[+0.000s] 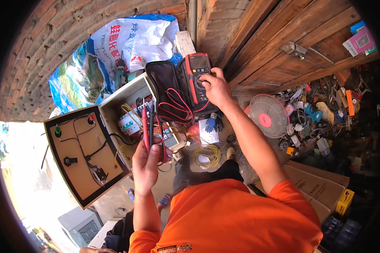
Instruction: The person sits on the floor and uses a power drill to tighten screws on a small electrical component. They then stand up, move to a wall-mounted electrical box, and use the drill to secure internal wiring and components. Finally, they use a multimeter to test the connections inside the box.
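My left hand [148,167] holds a red test probe [145,123] and a black test probe [151,121] side by side, tips pointing away from me over the open electrical box [114,109]. My right hand [218,88] has its fingers at the rotary dial [200,83] of a red-and-black digital multimeter [196,99]. The meter lies in its opened black zip case [163,74], and its display [199,63] shows digits. Red test leads [185,109] loop across the case. Inside the box are circuit breakers [130,124] and yellow wires [126,109]. Some of the wiring is hidden behind the probes.
The box's door [88,155] hangs open at left with wired switches. Below lie a yellow wire coil [213,151] and work gloves [211,123]. A fan [267,117], cardboard box [313,186] and wooden door [291,34] are at right. Another person's sandalled foot [164,200] shows below.
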Demonstrator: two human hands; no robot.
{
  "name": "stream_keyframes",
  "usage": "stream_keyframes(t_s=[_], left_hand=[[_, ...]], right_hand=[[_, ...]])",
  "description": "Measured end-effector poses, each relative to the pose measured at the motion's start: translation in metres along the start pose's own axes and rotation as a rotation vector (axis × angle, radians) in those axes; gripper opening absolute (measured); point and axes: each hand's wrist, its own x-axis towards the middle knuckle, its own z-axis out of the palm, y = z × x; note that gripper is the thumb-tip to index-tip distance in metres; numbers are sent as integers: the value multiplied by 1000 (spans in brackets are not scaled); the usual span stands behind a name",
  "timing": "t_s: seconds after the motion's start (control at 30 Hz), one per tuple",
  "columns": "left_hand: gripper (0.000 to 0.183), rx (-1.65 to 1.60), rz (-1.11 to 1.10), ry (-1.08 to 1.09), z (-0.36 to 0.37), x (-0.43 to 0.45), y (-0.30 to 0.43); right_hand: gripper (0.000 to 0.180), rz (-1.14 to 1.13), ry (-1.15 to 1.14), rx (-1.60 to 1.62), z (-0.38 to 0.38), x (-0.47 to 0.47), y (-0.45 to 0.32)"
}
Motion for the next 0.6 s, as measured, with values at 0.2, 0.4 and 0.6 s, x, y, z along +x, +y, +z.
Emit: stream_keyframes(t_s=[0.2, 0.4, 0.6], left_hand=[[24, -15, -56, -66, 6, -14, -12], [29, -14, -59, -107, 11, -21, -22], [37, -43, -122, -97, 24, -31, -26]], right_hand=[[17, 10, -150, -53, -12, 11, -1], [28, 16, -188, -57, -18, 9, -5], [46, -7, -33, 182, -24, -3, 3]])
